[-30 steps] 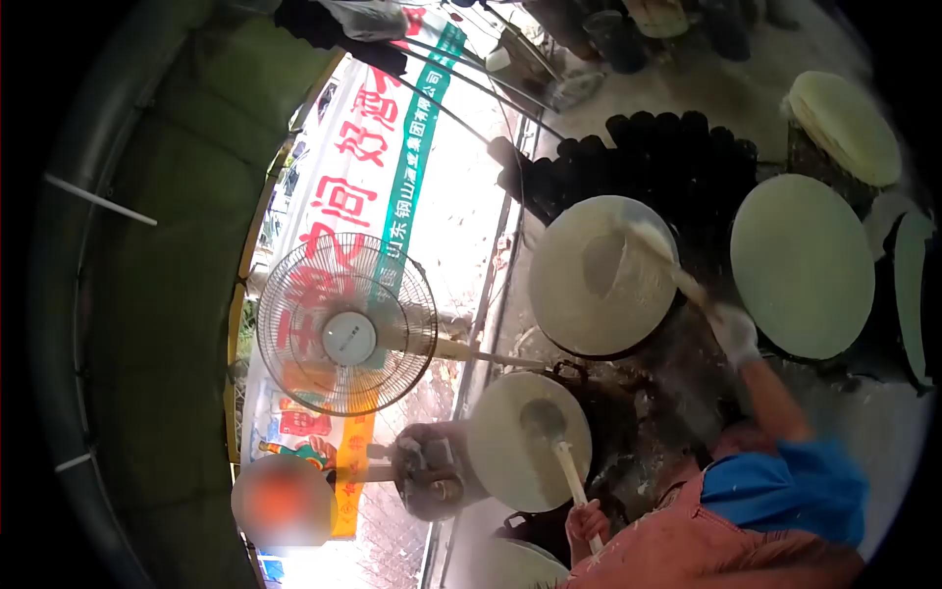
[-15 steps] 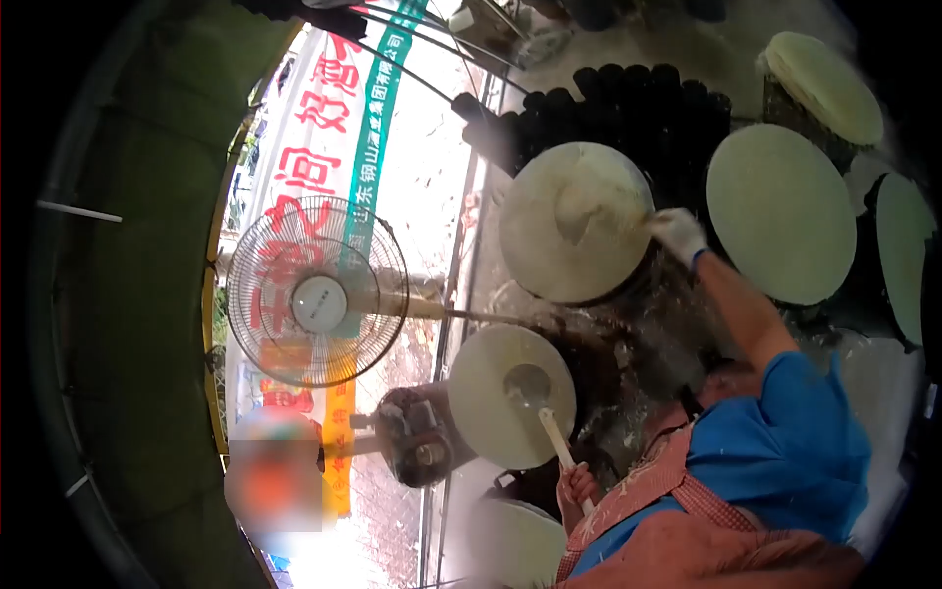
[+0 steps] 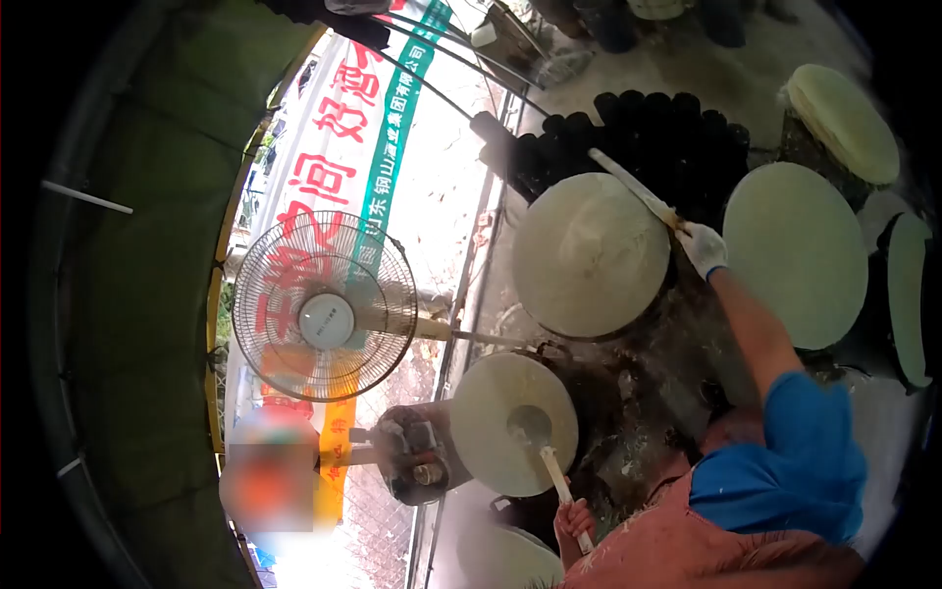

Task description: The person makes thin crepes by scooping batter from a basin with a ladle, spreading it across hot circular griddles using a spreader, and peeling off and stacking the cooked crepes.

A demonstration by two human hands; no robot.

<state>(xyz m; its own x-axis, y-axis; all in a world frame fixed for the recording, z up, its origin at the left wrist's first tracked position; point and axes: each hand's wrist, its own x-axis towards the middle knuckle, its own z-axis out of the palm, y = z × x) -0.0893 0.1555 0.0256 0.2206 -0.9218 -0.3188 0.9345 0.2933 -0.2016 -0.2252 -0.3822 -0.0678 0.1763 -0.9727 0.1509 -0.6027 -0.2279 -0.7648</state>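
My right hand [image 3: 702,249], in a white glove, grips one end of a long pale wooden scraper [image 3: 633,187]. The scraper lies across the upper right rim of a large round griddle [image 3: 589,270] coated with pale batter, its far end over dark cylinders. My bare left hand [image 3: 574,518] is wrapped round the wooden handle of a ladle [image 3: 553,471]. The ladle's bowl rests in a smaller round vessel of pale batter [image 3: 476,427]. My fingertips inside the glove are hidden.
A standing fan [image 3: 326,321] is beyond the griddle. Stacked dark cylinders [image 3: 648,137] lie beside it. Large pale rounds [image 3: 797,255] and a thick pale stack [image 3: 844,123] are on the right. A blurred person [image 3: 273,481] is at lower left, by a banner [image 3: 339,147].
My right hand has come back from over the griddle to its rim, and the scraper now points outward. The darker patch in the batter has gone. My left hand still holds the ladle.
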